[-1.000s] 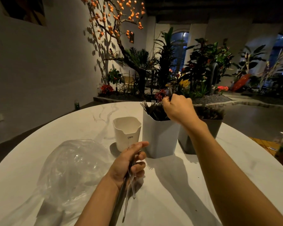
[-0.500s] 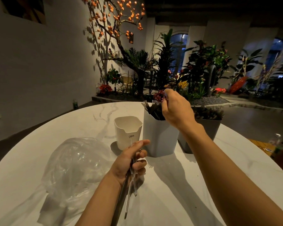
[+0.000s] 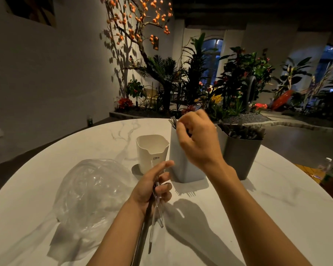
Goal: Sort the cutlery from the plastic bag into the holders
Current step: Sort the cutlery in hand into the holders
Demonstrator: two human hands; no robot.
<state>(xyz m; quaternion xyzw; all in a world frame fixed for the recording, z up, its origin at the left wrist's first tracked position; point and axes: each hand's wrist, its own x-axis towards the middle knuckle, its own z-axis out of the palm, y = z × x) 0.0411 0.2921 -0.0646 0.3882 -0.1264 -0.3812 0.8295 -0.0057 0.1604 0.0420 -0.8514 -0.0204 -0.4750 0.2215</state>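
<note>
Left grip (image 3: 152,186) closes round a bundle of cutlery (image 3: 155,212), handles trailing toward me over the bench (image 3: 277,217). Right grip (image 3: 197,140) hovers loosely curled, apparently empty, at the middle holder (image 3: 183,166). I should pick one piece at a time, matching type.

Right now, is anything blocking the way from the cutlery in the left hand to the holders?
Nothing on the table does. The right hand hovers over the middle holder; the white holder stands open just beyond the left hand.

right hand (image 3: 198,139) | drawn back from light grey holder (image 3: 181,166) | fork released
</note>
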